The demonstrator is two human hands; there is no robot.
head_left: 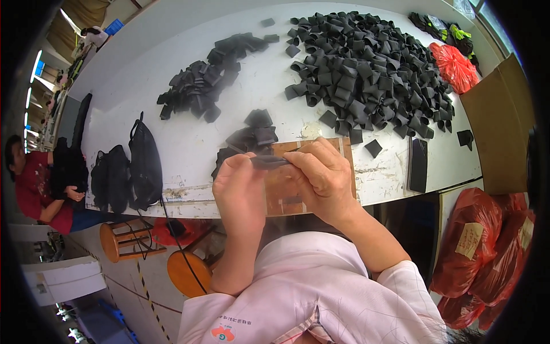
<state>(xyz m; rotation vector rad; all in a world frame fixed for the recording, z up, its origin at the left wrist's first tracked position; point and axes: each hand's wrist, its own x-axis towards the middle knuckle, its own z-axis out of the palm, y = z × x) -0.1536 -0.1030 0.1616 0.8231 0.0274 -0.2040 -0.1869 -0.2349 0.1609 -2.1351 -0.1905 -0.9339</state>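
Observation:
Between my two hands, just above the table's near edge, is a small black fabric piece (270, 163). My left hand (238, 182) pinches its left end, and my right hand (322, 175) grips the right end between thumb and fingers. Beneath them lies a brown board (282, 198), partly covered by my hands. A small heap of black fabric pieces (252, 137) sits just beyond my left hand. Farther left are more flattened black pieces (197, 80) in a loose stack. A large pile of short black fabric tubes (366, 69) spreads over the far right of the white table (137, 74).
A dark block (418, 165) and a cardboard box (498, 120) stand at right, with a red plastic bag (455, 67) behind. Filled red bags (472, 241) sit below. Black bags (144, 166) lie left, near a person in red (40, 183). Wooden stools (186, 274) stand beneath.

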